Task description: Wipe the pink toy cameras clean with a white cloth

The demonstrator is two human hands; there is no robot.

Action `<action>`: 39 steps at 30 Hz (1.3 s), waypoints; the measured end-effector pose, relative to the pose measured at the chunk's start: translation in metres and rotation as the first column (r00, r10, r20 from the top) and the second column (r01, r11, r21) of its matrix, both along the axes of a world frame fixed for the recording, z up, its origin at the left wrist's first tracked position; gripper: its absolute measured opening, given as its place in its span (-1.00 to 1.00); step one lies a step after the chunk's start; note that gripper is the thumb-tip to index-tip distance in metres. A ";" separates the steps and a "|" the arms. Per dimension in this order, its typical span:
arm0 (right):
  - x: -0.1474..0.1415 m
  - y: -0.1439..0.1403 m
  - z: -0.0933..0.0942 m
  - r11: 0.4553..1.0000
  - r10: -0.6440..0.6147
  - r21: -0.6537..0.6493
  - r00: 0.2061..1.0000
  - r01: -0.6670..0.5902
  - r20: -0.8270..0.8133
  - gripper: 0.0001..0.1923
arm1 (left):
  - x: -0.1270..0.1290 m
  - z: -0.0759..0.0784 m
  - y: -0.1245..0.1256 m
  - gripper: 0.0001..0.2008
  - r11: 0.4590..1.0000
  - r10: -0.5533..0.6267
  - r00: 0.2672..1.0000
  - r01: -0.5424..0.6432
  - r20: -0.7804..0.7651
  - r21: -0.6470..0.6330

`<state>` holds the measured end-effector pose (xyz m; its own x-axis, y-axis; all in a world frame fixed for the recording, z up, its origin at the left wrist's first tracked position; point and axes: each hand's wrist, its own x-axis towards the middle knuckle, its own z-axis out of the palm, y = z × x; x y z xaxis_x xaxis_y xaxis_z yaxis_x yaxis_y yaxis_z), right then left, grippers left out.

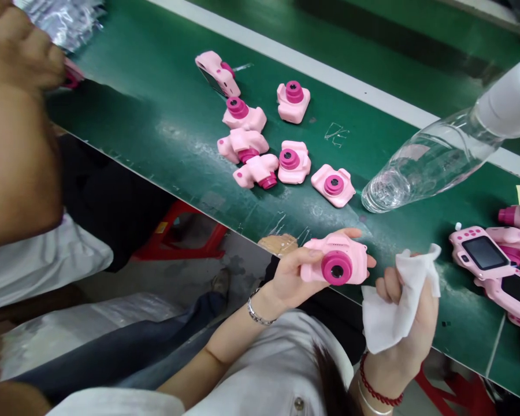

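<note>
A pink toy camera [357, 263] with a magenta lens rests in my left hand [288, 277], its lens facing up toward me. The thumb lies across its front and the fingers support it from behind. My right hand [422, 318], just to the right of the camera and apart from it, is closed on a white cloth [383, 323] that hangs over the fingers. Beyond my hands, several more pink toy cameras [293, 163] lie on the green table [156, 133], some with lenses up and some tipped on their sides.
A clear bottle [433, 162] with a white top stands right of the cameras. At the right edge is a pile of toy cameras [485, 254], some showing dark screens. A co-worker's arm [17, 144] reaches in at left near plastic bags [69, 23]. A red stool [182, 231] stands below the table.
</note>
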<state>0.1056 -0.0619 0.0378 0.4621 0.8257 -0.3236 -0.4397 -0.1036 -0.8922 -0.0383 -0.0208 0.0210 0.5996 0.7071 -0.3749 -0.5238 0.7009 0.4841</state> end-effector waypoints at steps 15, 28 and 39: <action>-0.001 -0.004 -0.034 0.924 -0.028 0.178 0.402 -0.339 0.915 -0.91 | 0.013 0.006 0.013 -0.27 0.936 0.351 0.916 -0.346 -0.195 0.058; -0.015 -0.005 -0.022 0.916 0.044 0.126 0.409 -0.381 0.912 -0.83 | 0.018 0.025 0.033 -0.17 0.905 0.344 0.924 -0.373 -0.165 -0.205; -0.005 -0.026 -0.020 0.991 -0.098 -0.022 0.835 0.130 0.542 -0.74 | 0.021 0.046 0.023 -0.30 0.886 0.421 0.906 -0.419 -0.036 -0.199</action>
